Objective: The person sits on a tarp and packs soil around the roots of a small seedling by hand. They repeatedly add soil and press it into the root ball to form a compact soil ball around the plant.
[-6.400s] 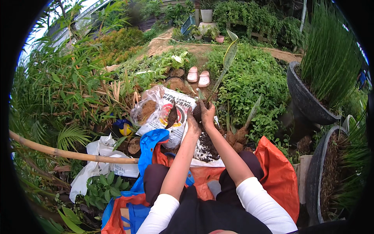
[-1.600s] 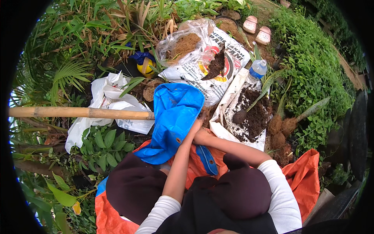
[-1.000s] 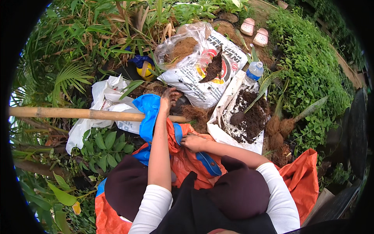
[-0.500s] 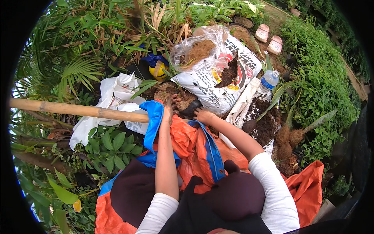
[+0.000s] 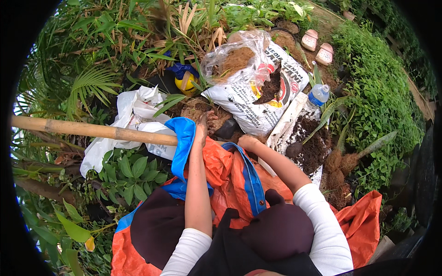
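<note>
My left hand [image 5: 206,125], dark with soil, has its fingers stretched out and slightly apart. It lies beside a brown fibrous mat [image 5: 195,109] and holds nothing that I can see. A small black container or bag [image 5: 226,129] sits between my hands. To the right of it my right hand [image 5: 247,141] is closed, with its fingertips tucked out of sight below the white sack [image 5: 248,103]. Whatever those fingers hold is hidden. An orange and blue tarpaulin [image 5: 220,172] spreads beneath both forearms, and its blue edge folds up at my left wrist.
A bamboo pole [image 5: 92,130] reaches in from the left to the tarpaulin. White sheeting [image 5: 131,120] and a yellow-and-blue container [image 5: 187,83] lie left of the sack. On the right are a water bottle [image 5: 318,94], dark soil [image 5: 311,147] and coconut-like husks [image 5: 338,179]. Clogs [image 5: 324,54] stand farther back.
My right hand has drawn slightly right and nearer to me, and its fingers have curled from outstretched to closed. The left hand's fingers now show more clearly beside the fibrous mat.
</note>
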Demonstrator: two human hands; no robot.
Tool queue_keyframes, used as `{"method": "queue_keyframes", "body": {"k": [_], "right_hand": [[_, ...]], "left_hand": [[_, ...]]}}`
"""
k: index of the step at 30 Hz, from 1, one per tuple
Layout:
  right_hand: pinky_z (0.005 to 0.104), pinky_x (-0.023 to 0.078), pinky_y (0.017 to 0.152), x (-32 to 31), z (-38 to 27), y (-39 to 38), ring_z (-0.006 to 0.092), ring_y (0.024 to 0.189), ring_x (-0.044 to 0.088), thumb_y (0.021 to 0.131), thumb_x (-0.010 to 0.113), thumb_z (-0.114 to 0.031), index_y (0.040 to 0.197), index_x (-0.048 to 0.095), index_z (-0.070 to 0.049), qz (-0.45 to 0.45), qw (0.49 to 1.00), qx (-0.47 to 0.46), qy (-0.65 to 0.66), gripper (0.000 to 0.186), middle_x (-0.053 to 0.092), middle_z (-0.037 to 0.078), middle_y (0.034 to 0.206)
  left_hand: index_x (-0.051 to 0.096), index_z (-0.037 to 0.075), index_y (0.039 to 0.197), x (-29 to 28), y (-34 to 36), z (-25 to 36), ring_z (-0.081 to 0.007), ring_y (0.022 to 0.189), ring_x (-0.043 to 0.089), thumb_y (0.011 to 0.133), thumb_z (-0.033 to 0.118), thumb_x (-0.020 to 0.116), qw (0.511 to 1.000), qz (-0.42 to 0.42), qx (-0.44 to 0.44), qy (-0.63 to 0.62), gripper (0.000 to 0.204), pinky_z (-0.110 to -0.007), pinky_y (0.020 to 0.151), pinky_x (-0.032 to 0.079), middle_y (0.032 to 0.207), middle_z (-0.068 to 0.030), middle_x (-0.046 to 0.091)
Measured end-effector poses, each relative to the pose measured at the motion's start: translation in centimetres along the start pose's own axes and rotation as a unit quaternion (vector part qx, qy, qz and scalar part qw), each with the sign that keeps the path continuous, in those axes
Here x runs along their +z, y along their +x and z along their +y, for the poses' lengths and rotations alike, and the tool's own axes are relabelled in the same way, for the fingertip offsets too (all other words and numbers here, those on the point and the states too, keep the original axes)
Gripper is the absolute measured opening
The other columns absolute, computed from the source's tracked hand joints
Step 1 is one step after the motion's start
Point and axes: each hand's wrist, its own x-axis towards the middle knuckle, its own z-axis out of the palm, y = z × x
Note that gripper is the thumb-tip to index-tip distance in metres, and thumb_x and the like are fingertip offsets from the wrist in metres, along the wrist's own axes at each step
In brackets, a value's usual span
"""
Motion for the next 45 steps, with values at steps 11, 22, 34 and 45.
{"method": "queue_keyframes", "body": {"k": [11, 22, 34, 45], "right_hand": [[0.0330, 0.047, 0.072, -4.9, 3.5, -9.1, 0.0311, 0.078, 0.059, 0.061, 0.058, 0.002, 0.095, 0.060, 0.001, 0.413, 0.822, 0.106, 0.378, 0.034, 0.061, 0.019, 0.086], [0.0230, 0.046, 0.072, -5.1, 6.7, -13.3, 0.0116, 0.078, 0.056, 0.071, 0.062, 0.001, 0.100, 0.058, 0.001, 0.437, 0.418, 0.035, 0.795, 0.029, 0.061, 0.006, 0.091], [0.0277, 0.044, 0.079, -3.5, 5.6, -10.4, 0.0163, 0.096, 0.048, 0.068, 0.067, -0.003, 0.113, 0.045, -0.005, 0.384, 0.559, 0.018, 0.734, 0.050, 0.049, 0.005, 0.109], [0.0253, 0.045, 0.066, -3.5, 6.0, -10.5, 0.0100, 0.072, 0.055, 0.071, 0.065, -0.008, 0.093, 0.059, 0.001, 0.413, 0.572, 0.089, 0.703, 0.025, 0.062, 0.006, 0.082]], "left_hand": [[0.053, 0.010, 0.110, 5.4, -0.7, 0.7, -0.0112, 0.078, 0.055, 0.085, 0.044, 0.042, 0.985, -0.145, 0.053, 0.080, 0.043, -0.024, 0.064, 0.042, 0.098, -0.0032, 0.059], [0.040, 0.011, 0.122, 7.1, 2.0, -2.5, -0.0227, 0.104, 0.049, 0.080, 0.043, 0.053, 1.000, -0.011, -0.002, 0.016, 0.054, -0.033, 0.074, 0.045, 0.119, -0.0081, 0.047], [0.053, 0.003, 0.104, 10.1, 3.0, -5.5, -0.0168, 0.088, 0.057, 0.075, 0.009, 0.064, 0.991, -0.047, 0.124, -0.003, 0.032, -0.029, 0.078, 0.046, 0.100, -0.0069, 0.059], [0.055, 0.001, 0.104, 11.1, 2.0, -4.5, -0.0166, 0.088, 0.057, 0.073, 0.009, 0.065, 0.983, -0.045, 0.165, 0.072, 0.034, -0.029, 0.079, 0.044, 0.100, -0.0086, 0.059]]}}
